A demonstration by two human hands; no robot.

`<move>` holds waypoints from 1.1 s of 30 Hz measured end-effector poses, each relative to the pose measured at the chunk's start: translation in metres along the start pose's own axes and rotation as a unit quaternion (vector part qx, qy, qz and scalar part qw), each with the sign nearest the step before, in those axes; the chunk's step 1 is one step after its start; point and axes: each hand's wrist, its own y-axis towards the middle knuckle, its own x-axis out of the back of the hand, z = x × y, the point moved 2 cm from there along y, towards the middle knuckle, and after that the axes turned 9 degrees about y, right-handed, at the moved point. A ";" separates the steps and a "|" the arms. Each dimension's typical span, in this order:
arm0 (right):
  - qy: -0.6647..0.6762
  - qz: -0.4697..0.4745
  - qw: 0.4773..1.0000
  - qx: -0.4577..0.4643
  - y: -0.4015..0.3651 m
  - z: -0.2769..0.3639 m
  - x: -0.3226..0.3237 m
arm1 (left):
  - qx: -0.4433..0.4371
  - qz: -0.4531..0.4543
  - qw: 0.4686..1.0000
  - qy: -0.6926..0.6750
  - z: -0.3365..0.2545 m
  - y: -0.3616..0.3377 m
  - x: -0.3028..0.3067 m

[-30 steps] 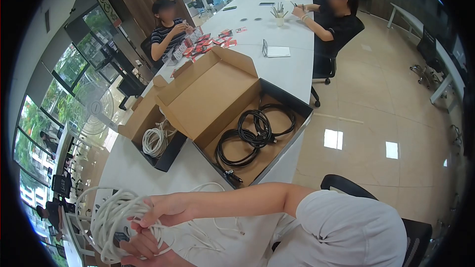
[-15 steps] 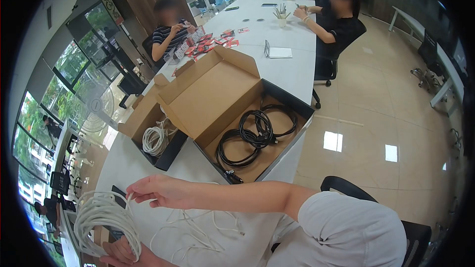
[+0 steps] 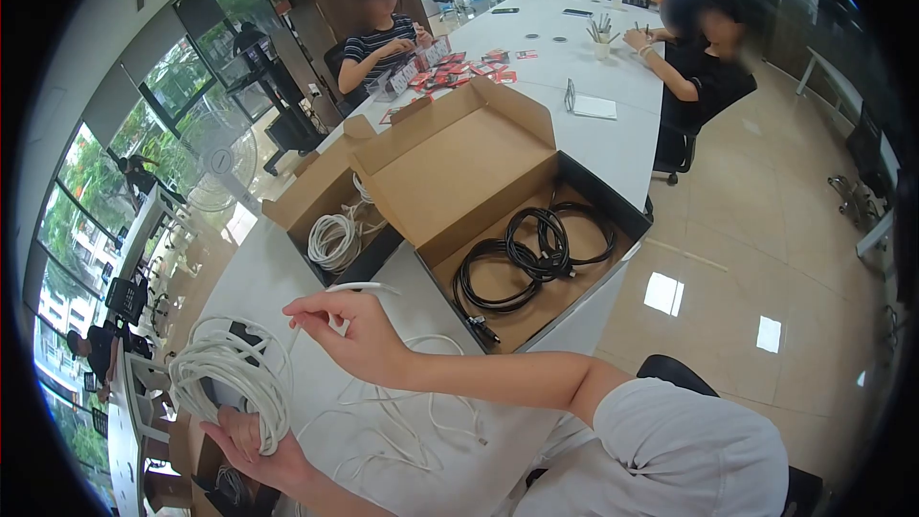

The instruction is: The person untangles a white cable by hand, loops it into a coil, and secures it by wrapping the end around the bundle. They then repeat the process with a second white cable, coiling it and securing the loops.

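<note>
A thick coil of white cable [image 3: 206,364] is wrapped in loops at the lower left. My left hand [image 3: 251,440] is closed around the coil's lower side. Above and to the right of it, my right hand [image 3: 343,325] pinches a strand of this cable between thumb and fingers. A short length of white cable sticks out behind the right hand, over the table. More white cable [image 3: 402,431] lies in loose strands on the white table, below my right forearm, with a small plug at one end.
An open cardboard box [image 3: 536,302] holds coiled black cables [image 3: 536,249]. To its left, a smaller open box [image 3: 369,258] contains white coiled cable [image 3: 335,242]. Red packets [image 3: 459,72] and a notepad [image 3: 593,107] lie farther back. Several people sit around the table; another box [image 3: 206,474] is low left.
My right hand has moved slightly right and up, drawing the strand with it; a cable length now shows behind it. The view has shifted, so the boxes appear farther right.
</note>
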 end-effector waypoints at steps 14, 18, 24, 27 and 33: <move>-0.121 0.088 0.918 0.366 -0.023 0.039 -0.018 | -0.014 -0.007 0.998 -0.063 0.000 -0.005 -0.006; 0.013 0.145 0.973 0.177 -0.012 0.049 -0.010 | -0.009 0.045 0.999 -0.026 0.005 -0.006 0.001; 0.136 0.239 0.956 0.098 0.003 0.047 0.001 | -0.043 0.082 0.995 0.040 0.022 -0.019 -0.013; 0.180 0.244 0.952 0.042 0.000 0.043 -0.001 | -0.047 0.131 0.989 0.046 0.018 -0.022 -0.014; 0.197 0.206 0.959 0.007 -0.002 0.040 -0.006 | -0.061 0.078 0.990 0.096 0.026 -0.030 -0.027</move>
